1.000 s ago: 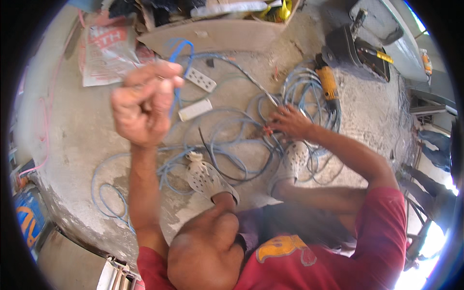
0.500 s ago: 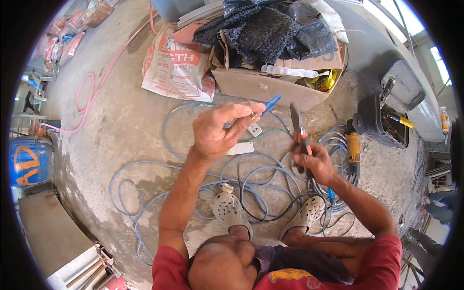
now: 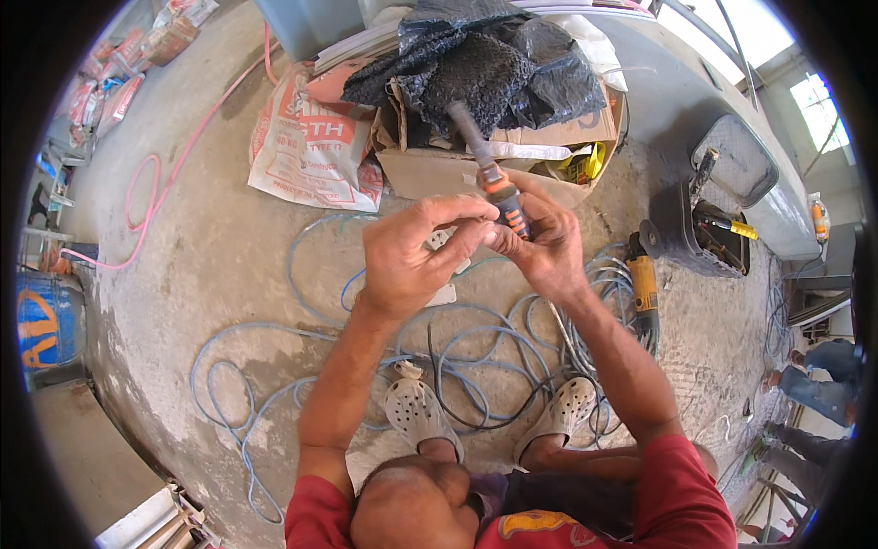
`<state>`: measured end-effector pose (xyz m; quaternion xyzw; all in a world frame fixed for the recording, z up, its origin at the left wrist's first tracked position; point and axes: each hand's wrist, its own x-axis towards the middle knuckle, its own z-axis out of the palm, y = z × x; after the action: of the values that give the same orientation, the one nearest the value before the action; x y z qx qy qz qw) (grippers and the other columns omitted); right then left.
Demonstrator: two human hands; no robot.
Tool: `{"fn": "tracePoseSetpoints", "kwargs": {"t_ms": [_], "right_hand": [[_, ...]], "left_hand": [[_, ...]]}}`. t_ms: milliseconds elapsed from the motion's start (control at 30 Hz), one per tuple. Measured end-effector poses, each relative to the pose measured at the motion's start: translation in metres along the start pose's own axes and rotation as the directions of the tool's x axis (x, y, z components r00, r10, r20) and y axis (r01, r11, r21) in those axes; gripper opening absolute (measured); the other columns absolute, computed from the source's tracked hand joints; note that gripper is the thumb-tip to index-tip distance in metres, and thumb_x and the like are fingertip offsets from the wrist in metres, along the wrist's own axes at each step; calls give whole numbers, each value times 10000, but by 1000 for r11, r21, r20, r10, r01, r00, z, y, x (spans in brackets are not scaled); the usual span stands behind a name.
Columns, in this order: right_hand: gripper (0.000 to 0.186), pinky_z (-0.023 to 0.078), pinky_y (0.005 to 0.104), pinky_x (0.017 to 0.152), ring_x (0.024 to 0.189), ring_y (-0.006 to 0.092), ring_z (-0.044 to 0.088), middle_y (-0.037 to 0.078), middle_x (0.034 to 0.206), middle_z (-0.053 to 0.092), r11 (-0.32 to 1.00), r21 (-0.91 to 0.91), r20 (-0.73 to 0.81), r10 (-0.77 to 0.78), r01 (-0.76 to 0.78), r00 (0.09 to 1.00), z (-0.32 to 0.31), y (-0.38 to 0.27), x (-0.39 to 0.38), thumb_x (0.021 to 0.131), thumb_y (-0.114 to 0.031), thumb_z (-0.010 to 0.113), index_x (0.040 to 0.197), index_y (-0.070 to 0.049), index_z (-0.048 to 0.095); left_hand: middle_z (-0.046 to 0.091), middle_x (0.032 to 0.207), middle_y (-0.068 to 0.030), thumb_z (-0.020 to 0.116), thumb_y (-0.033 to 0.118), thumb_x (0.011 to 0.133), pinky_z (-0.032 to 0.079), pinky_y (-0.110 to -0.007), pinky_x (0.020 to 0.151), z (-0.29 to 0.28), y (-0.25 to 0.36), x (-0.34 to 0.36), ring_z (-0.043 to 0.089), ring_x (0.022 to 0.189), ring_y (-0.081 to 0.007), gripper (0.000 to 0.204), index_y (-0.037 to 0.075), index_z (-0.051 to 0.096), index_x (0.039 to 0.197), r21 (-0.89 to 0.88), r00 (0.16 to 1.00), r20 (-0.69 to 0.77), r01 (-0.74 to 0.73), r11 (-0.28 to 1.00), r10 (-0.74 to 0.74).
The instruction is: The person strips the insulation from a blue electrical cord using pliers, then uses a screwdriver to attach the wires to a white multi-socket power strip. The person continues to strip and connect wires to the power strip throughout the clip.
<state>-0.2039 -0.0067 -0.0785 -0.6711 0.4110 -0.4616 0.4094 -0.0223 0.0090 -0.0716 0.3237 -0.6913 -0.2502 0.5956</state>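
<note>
My left hand (image 3: 412, 252) is closed in a pinch, its fingertips meeting my right thumb above the floor. Half a second ago a short blue wire with a bare copper end was in that pinch; the fingers now mostly hide what is between them. A bright blue strand (image 3: 350, 285) shows beside the left hand's outer edge. In my right hand (image 3: 551, 240) are pliers (image 3: 501, 190) with black and orange handles, their blurred grey jaws pointing up and away from me. A white socket outlet (image 3: 442, 295) lies partly hidden below the hands.
Blue cable (image 3: 229, 329) lies in loose loops around my shoes (image 3: 416, 410). To the right are a yellow angle grinder (image 3: 644, 284) and a black tool box (image 3: 700, 242). Ahead stand a cardboard box (image 3: 425, 176) and a paper sack (image 3: 306, 165). People's legs (image 3: 814, 389) show far right.
My right hand has moved up and left with the pliers, meeting the left hand. The pliers now tilt left. The blue wire that stuck out past my left fingertips no longer shows there.
</note>
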Motion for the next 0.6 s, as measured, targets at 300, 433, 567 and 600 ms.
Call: {"fn": "tracePoseSetpoints", "kwargs": {"t_ms": [300, 433, 567, 600], "right_hand": [[478, 482, 261, 723, 885, 90, 567, 33, 1028, 640, 869, 377, 230, 248, -321, 941, 2, -5, -23, 834, -305, 807, 1155, 12, 649], [526, 459, 244, 693, 825, 95, 586, 27, 915, 665, 819, 438, 278, 269, -371, 922, 2, 10, -31, 842, -344, 794, 1202, -1, 624], [508, 446, 242, 688, 796, 108, 613, 46, 882, 703, 710, 584, 313, 251, -394, 916, 5, 22, -35, 847, -356, 783, 1172, 3, 628], [510, 448, 246, 692, 794, 110, 614, 55, 896, 708, 709, 587, 317, 244, -392, 916, 6, 21, -35, 844, -357, 785, 1164, 7, 627]], "left_hand": [[706, 956, -132, 721, -33, 851, 573, -298, 777, -7, -11, -19, 684, 928, -168, 223, 27, 624, 1042, -664, 861, 279, 493, 562, -426], [714, 979, -136, 715, -22, 857, 570, -290, 752, 2, -17, -29, 683, 875, -158, 212, 12, 638, 1051, -792, 812, 383, 534, 296, -441], [714, 1010, -149, 730, 26, 853, 534, -272, 642, 3, -17, -27, 647, 772, -127, 208, 34, 666, 1050, -727, 775, 393, 592, 349, -496], [713, 1018, -153, 738, 45, 850, 521, -269, 607, 2, -18, -26, 635, 749, -120, 207, 47, 673, 1047, -716, 767, 404, 604, 350, -498]]}}
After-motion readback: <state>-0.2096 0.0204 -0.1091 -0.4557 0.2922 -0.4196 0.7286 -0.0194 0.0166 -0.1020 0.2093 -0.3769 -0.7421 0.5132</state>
